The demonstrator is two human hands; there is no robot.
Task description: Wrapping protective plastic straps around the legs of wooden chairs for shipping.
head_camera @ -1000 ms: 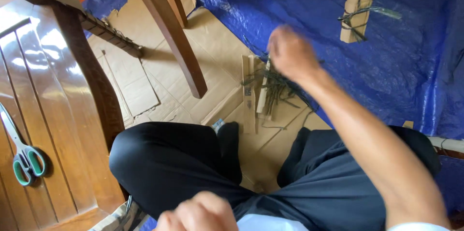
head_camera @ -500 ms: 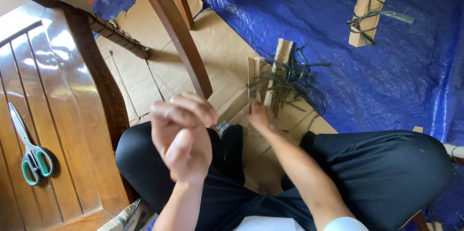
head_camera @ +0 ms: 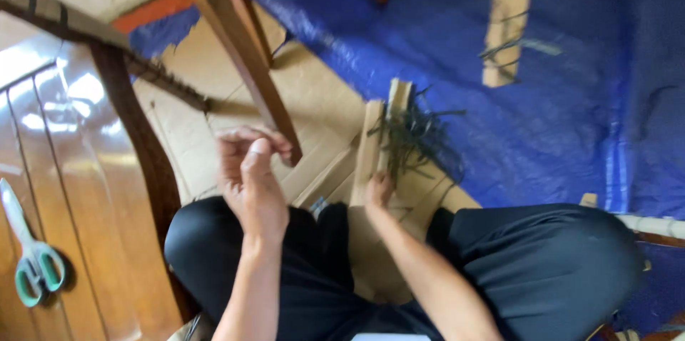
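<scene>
Pale wooden slats [head_camera: 371, 148], upright pair, dark strands [head_camera: 417, 138] tangled alongside

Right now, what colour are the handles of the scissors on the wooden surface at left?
Green, on the scissors; the head view is the only one.

Glossy wood panel [head_camera: 71, 191], blue plastic tarp [head_camera: 571, 120]

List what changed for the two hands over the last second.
The right hand came back from the blue tarp to the base of the upright wooden slats. The left hand rose from the lap, fingers pinched. The green-handled scissors stayed on the wooden board.
</scene>
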